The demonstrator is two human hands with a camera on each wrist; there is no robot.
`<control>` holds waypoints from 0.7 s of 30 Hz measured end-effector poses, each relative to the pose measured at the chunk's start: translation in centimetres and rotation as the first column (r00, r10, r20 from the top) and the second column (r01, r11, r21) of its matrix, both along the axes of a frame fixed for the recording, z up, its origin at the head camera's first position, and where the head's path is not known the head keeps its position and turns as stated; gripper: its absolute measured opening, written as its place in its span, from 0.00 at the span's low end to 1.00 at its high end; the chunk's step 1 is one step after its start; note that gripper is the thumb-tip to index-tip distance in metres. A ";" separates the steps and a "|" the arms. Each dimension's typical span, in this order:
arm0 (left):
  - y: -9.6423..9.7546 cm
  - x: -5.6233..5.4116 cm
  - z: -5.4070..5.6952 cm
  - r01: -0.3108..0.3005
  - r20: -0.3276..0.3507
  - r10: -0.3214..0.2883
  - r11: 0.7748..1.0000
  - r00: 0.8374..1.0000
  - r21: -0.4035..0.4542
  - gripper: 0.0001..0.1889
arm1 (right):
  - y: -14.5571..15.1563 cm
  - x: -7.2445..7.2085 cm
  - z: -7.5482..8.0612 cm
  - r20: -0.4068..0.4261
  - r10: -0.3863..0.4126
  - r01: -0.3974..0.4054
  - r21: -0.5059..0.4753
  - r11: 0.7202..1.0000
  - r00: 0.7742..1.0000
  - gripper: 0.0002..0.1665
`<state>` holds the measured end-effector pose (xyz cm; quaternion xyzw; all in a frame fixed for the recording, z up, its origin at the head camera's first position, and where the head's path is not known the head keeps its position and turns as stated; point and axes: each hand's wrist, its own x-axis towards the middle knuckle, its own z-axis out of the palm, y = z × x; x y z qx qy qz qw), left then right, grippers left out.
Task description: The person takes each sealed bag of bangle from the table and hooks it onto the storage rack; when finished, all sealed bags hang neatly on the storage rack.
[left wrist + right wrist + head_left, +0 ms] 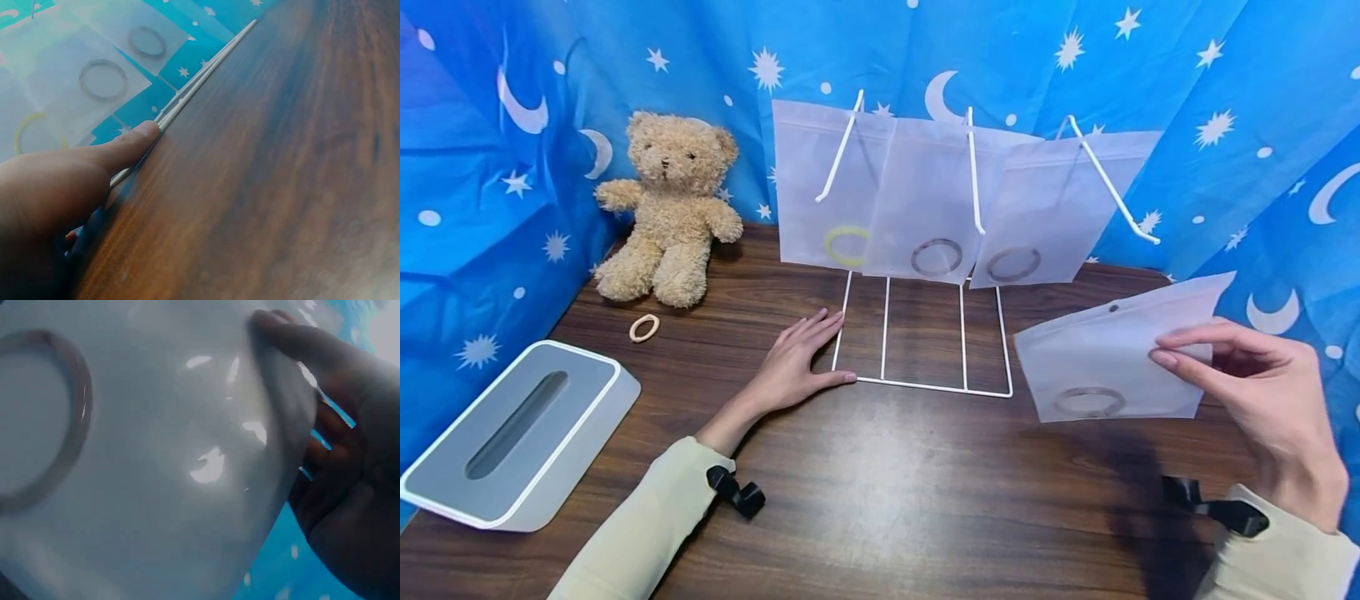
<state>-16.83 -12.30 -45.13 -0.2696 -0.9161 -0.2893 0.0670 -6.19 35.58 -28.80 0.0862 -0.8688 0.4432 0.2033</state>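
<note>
My right hand [1273, 387] pinches the right edge of a translucent zip bag [1101, 354] between thumb and fingers, above the table. Inside lies a dark bangle-like ring [81, 406], and a small round hole shows near the bag's top edge. My left hand [786, 367] rests at the left front corner of a white wire rack [936, 387], fingers straight, its thumb touching the front bar. On the rack's prongs hang three similar bags: the left one [808, 179] with a yellow ring, the middle bag [925, 192] and right bag [1045, 200] with dark rings.
A tan teddy bear [670, 208] sits at the back left of the wooden table [850, 500]. In front of it lies a small pale wooden ring [644, 328]. A grey-and-white tissue box [587, 450] stands at the left. Behind hangs a blue star-patterned curtain [880, 50].
</note>
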 end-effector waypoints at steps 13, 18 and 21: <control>0.0 -0.3 -0.2 -0.001 -0.011 0.001 1.000 1.000 -0.011 0.49 | -10.7 0.1 1.3 -0.351 0.231 -0.367 -0.393 0.843 0.907 0.20; 0.0 -0.2 -0.1 -0.001 -0.012 0.001 1.000 1.000 -0.007 0.49 | -14.1 -0.2 0.8 -0.449 0.149 -0.346 -0.396 0.850 0.881 0.18; 0.0 -0.2 0.0 -0.002 -0.012 0.002 1.000 1.000 -0.010 0.49 | -15.2 -0.6 0.5 -0.490 0.118 -0.343 -0.401 0.850 0.864 0.18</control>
